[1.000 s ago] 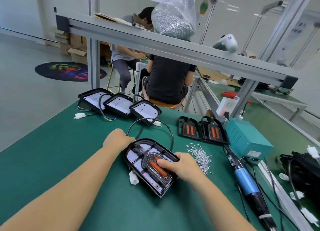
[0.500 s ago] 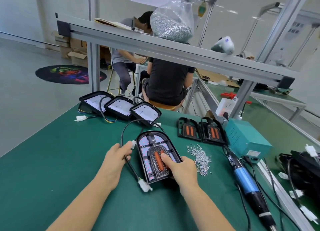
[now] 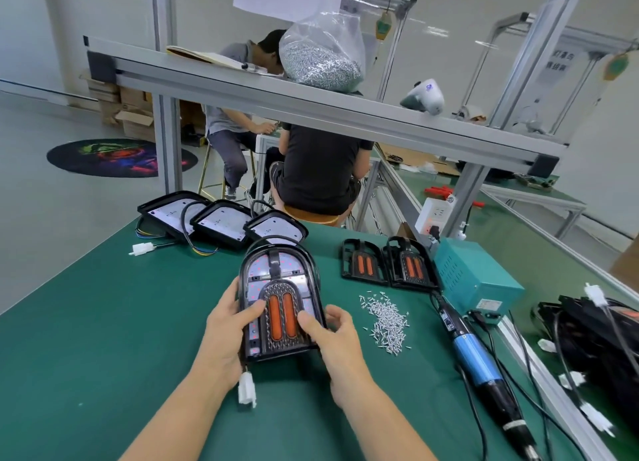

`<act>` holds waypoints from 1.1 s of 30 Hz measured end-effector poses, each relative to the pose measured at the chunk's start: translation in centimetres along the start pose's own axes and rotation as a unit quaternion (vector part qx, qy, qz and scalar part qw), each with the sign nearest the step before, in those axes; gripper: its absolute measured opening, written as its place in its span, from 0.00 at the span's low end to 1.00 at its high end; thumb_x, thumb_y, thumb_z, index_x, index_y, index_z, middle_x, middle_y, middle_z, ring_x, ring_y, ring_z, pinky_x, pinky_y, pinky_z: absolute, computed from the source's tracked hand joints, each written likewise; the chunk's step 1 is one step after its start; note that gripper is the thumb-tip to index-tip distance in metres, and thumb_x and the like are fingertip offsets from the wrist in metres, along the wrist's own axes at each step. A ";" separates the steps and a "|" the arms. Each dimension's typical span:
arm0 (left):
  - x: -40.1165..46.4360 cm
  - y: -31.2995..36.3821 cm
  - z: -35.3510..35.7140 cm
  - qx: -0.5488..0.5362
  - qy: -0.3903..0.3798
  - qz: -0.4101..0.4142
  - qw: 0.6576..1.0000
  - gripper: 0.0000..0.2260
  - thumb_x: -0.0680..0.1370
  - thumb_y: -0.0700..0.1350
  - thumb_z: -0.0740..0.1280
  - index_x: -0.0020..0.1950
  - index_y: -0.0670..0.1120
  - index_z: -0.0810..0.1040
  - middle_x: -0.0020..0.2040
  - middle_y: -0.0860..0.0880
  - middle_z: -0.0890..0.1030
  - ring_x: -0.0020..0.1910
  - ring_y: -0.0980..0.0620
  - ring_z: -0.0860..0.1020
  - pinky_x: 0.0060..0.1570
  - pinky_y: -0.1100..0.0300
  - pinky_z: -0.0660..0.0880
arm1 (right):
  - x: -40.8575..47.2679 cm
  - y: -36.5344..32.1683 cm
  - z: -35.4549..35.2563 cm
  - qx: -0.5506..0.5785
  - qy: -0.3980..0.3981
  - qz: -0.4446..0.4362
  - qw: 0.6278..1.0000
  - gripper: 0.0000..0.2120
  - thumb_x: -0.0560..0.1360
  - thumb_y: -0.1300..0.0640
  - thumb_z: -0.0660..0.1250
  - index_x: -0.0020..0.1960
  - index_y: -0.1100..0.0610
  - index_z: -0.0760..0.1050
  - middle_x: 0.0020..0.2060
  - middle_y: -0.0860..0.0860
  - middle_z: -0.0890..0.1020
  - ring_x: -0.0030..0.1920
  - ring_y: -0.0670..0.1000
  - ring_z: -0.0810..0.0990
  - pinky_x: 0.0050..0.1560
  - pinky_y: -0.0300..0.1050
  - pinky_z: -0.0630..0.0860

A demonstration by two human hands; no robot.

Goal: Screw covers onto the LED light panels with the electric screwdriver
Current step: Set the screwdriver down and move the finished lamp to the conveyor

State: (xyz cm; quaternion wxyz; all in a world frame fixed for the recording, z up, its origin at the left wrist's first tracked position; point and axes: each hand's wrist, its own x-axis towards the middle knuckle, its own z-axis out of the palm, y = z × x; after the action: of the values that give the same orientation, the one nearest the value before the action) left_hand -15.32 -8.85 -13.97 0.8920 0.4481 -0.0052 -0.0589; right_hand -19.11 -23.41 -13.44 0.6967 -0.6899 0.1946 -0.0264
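Head camera looks down at two bare arms reaching over a green table [image 3: 86, 322]. Closest to the person, a white plug [image 3: 247, 389] on a short wire hangs from the bottom of the light panel [image 3: 280, 298] and rests on the table.

The left hand [image 3: 226, 326] grips the panel's left edge, with its thumb pressed on the front. The right hand [image 3: 332, 332] holds the right edge the same way, thumb on top and fingers curled behind. Both hands hold the panel straight up and down in front of the person, probably to push the black cover with the two orange strips snug into place so the holes line up before any screws go in.

Just to the right lies a small pile of silver screws [image 3: 385, 317], near enough to grab quickly. Beside that, the blue electric screwdriver [image 3: 477, 360] lies on the table, untouched, with its cord running to a teal box [image 3: 480, 281]. No screw looks driven yet, though that is hard to tell.

Farther back, two more covers [image 3: 387, 265] wait side by side next to the box. To the left, three open panels [image 3: 221, 222] sit in an overlapping row, likely next in line.

Past the table edge, two people sit with their backs turned. On the metal shelf [image 3: 311, 108] above sits a big clear bag of screws [image 3: 320, 52].
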 end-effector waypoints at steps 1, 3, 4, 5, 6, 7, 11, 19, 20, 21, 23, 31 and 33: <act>0.1 0.2 0.0 -0.006 -0.024 0.000 1.000 0.18 0.77 0.32 0.61 0.62 0.48 0.76 0.57 0.40 0.82 0.50 0.41 0.82 0.44 0.47 0.81 | 0.0 -0.4 -0.2 0.040 -0.016 0.026 0.999 0.35 0.71 0.51 0.76 0.72 0.51 0.63 0.67 0.47 0.70 0.64 0.48 0.73 0.62 0.44 0.70; 0.4 0.5 0.3 -0.010 -0.073 -0.002 0.997 0.19 0.76 0.33 0.61 0.64 0.48 0.76 0.59 0.41 0.81 0.52 0.41 0.82 0.45 0.48 0.81 | 0.1 -1.1 -0.6 0.147 -0.070 0.088 0.983 0.48 0.67 0.52 0.78 0.78 0.50 0.54 0.72 0.51 0.69 0.64 0.53 0.76 0.59 0.51 0.76; 0.6 0.7 0.6 -0.006 -0.096 -0.003 0.995 0.19 0.76 0.34 0.62 0.65 0.48 0.75 0.59 0.41 0.80 0.52 0.41 0.82 0.44 0.49 0.81 | 0.0 -1.5 -0.8 0.189 -0.095 0.101 0.972 0.51 0.64 0.53 0.80 0.79 0.51 0.53 0.71 0.54 0.71 0.61 0.55 0.78 0.53 0.51 0.79; 0.7 1.0 1.0 0.002 -0.116 -0.005 0.993 0.20 0.75 0.35 0.63 0.65 0.49 0.75 0.60 0.41 0.80 0.53 0.42 0.82 0.44 0.50 0.80 | 0.0 -1.8 -1.1 0.214 -0.113 0.103 0.965 0.52 0.63 0.54 0.80 0.79 0.53 0.54 0.69 0.57 0.74 0.59 0.57 0.80 0.50 0.50 0.80; 0.7 1.2 1.5 0.010 -0.136 -0.006 0.991 0.20 0.74 0.36 0.64 0.65 0.49 0.75 0.60 0.41 0.80 0.53 0.42 0.82 0.43 0.51 0.80 | -0.1 -2.2 -1.4 0.230 -0.124 0.096 0.960 0.50 0.63 0.55 0.79 0.78 0.55 0.57 0.67 0.59 0.76 0.58 0.58 0.81 0.49 0.51 0.80; 0.8 1.3 2.1 0.018 -0.154 -0.009 0.988 0.21 0.73 0.37 0.65 0.65 0.50 0.76 0.60 0.41 0.80 0.52 0.42 0.82 0.43 0.51 0.80 | -0.2 -2.5 -1.6 0.244 -0.130 0.086 0.957 0.47 0.64 0.56 0.78 0.78 0.56 0.59 0.66 0.59 0.77 0.57 0.58 0.81 0.50 0.51 0.80; 1.2 1.7 4.5 0.030 -0.196 -0.024 0.980 0.20 0.73 0.36 0.65 0.64 0.49 0.77 0.59 0.40 0.80 0.50 0.43 0.83 0.41 0.52 0.81 | -0.8 -3.9 -3.4 0.233 -0.082 0.028 0.969 0.48 0.69 0.59 0.75 0.80 0.50 0.51 0.66 0.54 0.77 0.59 0.55 0.82 0.57 0.54 0.79; 1.6 0.2 11.8 0.089 -0.294 -0.083 0.948 0.20 0.74 0.38 0.64 0.64 0.51 0.76 0.58 0.41 0.81 0.49 0.42 0.83 0.41 0.52 0.81 | -3.3 -5.8 -10.1 0.184 0.008 -0.060 0.981 0.46 0.74 0.55 0.73 0.80 0.48 0.45 0.71 0.50 0.72 0.68 0.52 0.73 0.72 0.58 0.66; 1.6 -0.2 13.0 0.090 -0.302 -0.093 0.945 0.20 0.73 0.38 0.64 0.64 0.51 0.76 0.58 0.41 0.81 0.48 0.43 0.83 0.41 0.52 0.81 | -3.6 -6.1 -11.1 0.174 0.018 -0.075 0.982 0.41 0.75 0.56 0.72 0.80 0.49 0.51 0.69 0.50 0.75 0.67 0.52 0.75 0.71 0.58 0.68; 1.5 -0.7 14.5 0.092 -0.312 -0.103 0.940 0.20 0.73 0.37 0.64 0.63 0.51 0.77 0.58 0.41 0.81 0.47 0.44 0.83 0.40 0.52 0.81 | -3.9 -6.3 -12.5 0.161 0.029 -0.095 0.982 0.34 0.76 0.56 0.71 0.77 0.51 0.58 0.65 0.49 0.78 0.65 0.52 0.77 0.70 0.58 0.69; 1.3 -1.3 16.8 0.095 -0.330 -0.111 0.933 0.19 0.74 0.36 0.63 0.63 0.51 0.77 0.57 0.41 0.82 0.46 0.44 0.84 0.40 0.53 0.81 | -4.5 -6.8 -14.2 0.127 0.054 -0.119 0.983 0.25 0.78 0.55 0.68 0.73 0.51 0.66 0.63 0.48 0.80 0.62 0.51 0.79 0.67 0.59 0.72; -0.1 -4.3 27.9 0.110 -0.416 -0.127 0.894 0.16 0.77 0.36 0.62 0.61 0.50 0.78 0.54 0.42 0.83 0.41 0.46 0.84 0.35 0.54 0.80 | -7.1 -9.5 -24.0 0.081 0.216 -0.177 0.957 0.42 0.78 0.48 0.68 0.80 0.46 0.43 0.66 0.41 0.67 0.67 0.43 0.67 0.63 0.42 0.61; -0.3 -5.2 30.8 0.113 -0.418 -0.133 0.892 0.15 0.77 0.36 0.62 0.61 0.49 0.77 0.52 0.41 0.83 0.40 0.46 0.84 0.34 0.54 0.80 | -7.1 -10.4 -26.5 0.082 0.242 -0.184 0.949 0.39 0.77 0.48 0.68 0.80 0.50 0.49 0.70 0.43 0.66 0.71 0.47 0.66 0.69 0.45 0.61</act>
State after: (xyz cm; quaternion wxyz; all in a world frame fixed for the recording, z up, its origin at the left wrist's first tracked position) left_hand -18.09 -36.53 0.30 0.7348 0.4760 -0.3244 -0.3582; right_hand -31.42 -46.89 -0.88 0.6660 -0.6270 0.2244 -0.3361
